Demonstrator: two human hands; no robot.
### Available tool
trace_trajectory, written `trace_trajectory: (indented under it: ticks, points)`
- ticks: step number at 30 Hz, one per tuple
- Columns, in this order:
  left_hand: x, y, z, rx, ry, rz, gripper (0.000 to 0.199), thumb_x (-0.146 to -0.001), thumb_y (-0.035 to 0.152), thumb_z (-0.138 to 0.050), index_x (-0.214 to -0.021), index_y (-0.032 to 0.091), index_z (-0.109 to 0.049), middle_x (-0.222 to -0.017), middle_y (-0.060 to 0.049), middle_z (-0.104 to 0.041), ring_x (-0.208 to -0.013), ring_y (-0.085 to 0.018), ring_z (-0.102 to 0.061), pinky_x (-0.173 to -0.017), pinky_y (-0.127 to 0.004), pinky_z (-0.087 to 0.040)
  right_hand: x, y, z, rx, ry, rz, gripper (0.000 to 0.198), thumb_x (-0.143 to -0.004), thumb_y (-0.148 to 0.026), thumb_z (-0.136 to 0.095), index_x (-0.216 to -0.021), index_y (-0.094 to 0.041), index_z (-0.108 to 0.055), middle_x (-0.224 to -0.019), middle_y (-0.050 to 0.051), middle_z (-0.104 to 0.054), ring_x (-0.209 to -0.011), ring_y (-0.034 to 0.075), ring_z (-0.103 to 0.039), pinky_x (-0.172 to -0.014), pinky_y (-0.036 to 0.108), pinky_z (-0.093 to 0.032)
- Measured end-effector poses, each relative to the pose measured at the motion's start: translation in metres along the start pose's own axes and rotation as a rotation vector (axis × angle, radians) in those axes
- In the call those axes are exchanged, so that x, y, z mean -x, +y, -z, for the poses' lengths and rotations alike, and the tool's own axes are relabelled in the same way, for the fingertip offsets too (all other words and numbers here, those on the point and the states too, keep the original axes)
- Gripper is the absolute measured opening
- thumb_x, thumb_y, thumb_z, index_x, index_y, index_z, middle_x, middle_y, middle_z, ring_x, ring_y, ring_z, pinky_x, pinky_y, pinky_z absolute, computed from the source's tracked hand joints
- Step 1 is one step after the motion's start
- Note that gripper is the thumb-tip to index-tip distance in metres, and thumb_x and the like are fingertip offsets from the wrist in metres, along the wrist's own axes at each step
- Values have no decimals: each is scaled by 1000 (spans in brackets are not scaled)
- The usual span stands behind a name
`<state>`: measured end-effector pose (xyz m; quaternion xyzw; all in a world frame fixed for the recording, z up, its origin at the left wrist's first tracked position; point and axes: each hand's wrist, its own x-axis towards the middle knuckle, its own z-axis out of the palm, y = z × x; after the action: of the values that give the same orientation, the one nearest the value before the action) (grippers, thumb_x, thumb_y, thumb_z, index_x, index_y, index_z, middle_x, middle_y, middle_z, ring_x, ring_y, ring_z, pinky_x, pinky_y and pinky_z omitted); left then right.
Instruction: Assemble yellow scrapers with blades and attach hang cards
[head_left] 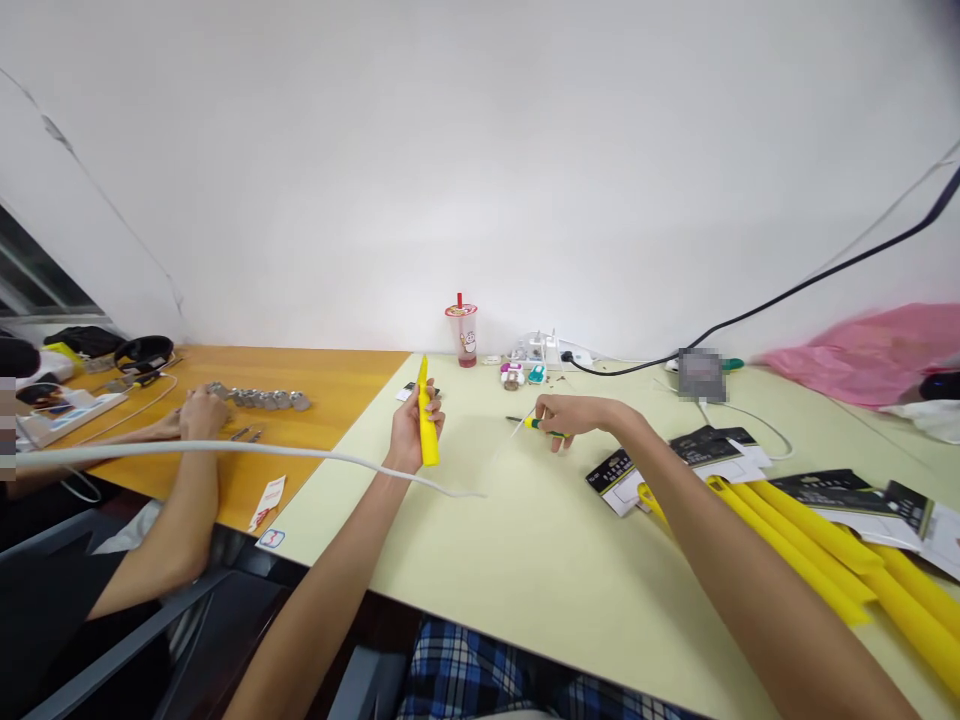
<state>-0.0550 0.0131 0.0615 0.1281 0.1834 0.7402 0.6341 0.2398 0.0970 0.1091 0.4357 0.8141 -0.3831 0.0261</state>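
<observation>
My left hand [409, 430] is wrapped round a yellow plastic piece [428, 440], held upright with its narrow, tapered end at the top. To its right, my right hand [562, 415] bends down over the table with its fingers closed round a slim tool with a yellow and green handle [532, 424], which looks like a screwdriver. Its dark tip points left. A thin white strip [516, 432] slants down by the fingertips of this hand; whether they pinch it I cannot tell.
Yellow plastic pieces [802, 545] and black-and-white cards [840, 510] lie on the right. A lidded cup [466, 335] stands against the wall near a power strip [577, 358]. A white cable [300, 452] crosses the foreground. At left, a co-worker's hands [201, 412] rest near metal parts [270, 399].
</observation>
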Motion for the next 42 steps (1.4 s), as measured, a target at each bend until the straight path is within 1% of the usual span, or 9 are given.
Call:
trace_trajectory:
  ticks: [5, 10, 16, 20, 24, 28, 32, 37, 42]
  points:
    - [-13, 21, 10, 20, 14, 73, 23, -111, 19, -44, -115, 12, -65, -78, -3, -67, -51, -8, -52, -44, -19, -42, -14, -2, -16, 95, -41, -9, 38, -78, -21, -77, -101, -23, -47, -97, 5, -73, -77, 21, -74, -61, 29, -52]
    - [-14, 30, 20, -11, -117, 102, 28, -110, 19, -41, -93, 15, -63, -53, 6, -40, -40, -8, -37, -42, -20, -35, -11, -13, -26, 211, -115, -82, 37, -76, -27, -80, -96, -24, -50, -75, 1, -72, -75, 23, -74, -59, 30, -47]
    - [-5, 33, 15, -115, -172, 79, 28, -105, 24, -47, -85, 16, -65, -50, 6, -33, -39, -10, -32, -43, -23, -31, 11, -63, 21, 375, 76, -143, 18, -95, -38, -67, -96, -21, -60, -76, 8, -78, -75, 25, -76, -64, 32, -48]
    - [-7, 34, 14, -230, -80, -80, 26, -100, 26, -53, -83, 14, -68, -55, 1, -45, -44, -11, -42, -46, -23, -35, -52, -125, 26, 375, 367, 167, 21, -104, -36, -55, -113, -20, -66, -100, 12, -82, -81, 24, -76, -68, 32, -49]
    - [-14, 38, 22, -257, 134, -263, 29, -98, 38, -65, -82, 15, -69, -60, -1, -55, -50, -11, -51, -50, -21, -41, -150, -159, -9, 439, 271, 153, 27, -94, -31, -76, -114, -14, -70, -122, 22, -78, -110, 31, -73, -81, 32, -51]
    - [-19, 45, 32, -190, 258, -359, 30, -98, 41, -67, -83, 15, -67, -64, 0, -57, -50, -10, -52, -52, -21, -42, -214, -156, -40, 414, 178, 141, 56, -79, -45, -91, -120, -14, -69, -128, 19, -77, -107, 31, -73, -76, 31, -51]
    - [-21, 47, 34, -164, 297, -359, 27, -99, 38, -64, -84, 16, -66, -65, 0, -57, -49, -9, -51, -51, -22, -41, -239, -142, -51, 358, 150, 172, 54, -80, -49, -90, -116, -15, -68, -117, 15, -78, -101, 27, -71, -74, 29, -49]
    - [-16, 36, 29, -226, 245, -296, 24, -98, 38, -65, -85, 17, -65, -65, 0, -57, -50, -10, -52, -50, -21, -41, -240, -132, -53, 276, 207, 176, 65, -72, -42, -95, -122, -14, -63, -125, 16, -73, -107, 27, -67, -76, 27, -48]
    - [-12, 28, 23, -314, 204, -241, 23, -94, 36, -67, -84, 15, -66, -64, 0, -56, -49, -10, -51, -49, -21, -40, -212, -122, -42, 158, 290, 277, 33, -87, -29, -81, -112, -16, -63, -118, 11, -76, -102, 22, -68, -80, 26, -48]
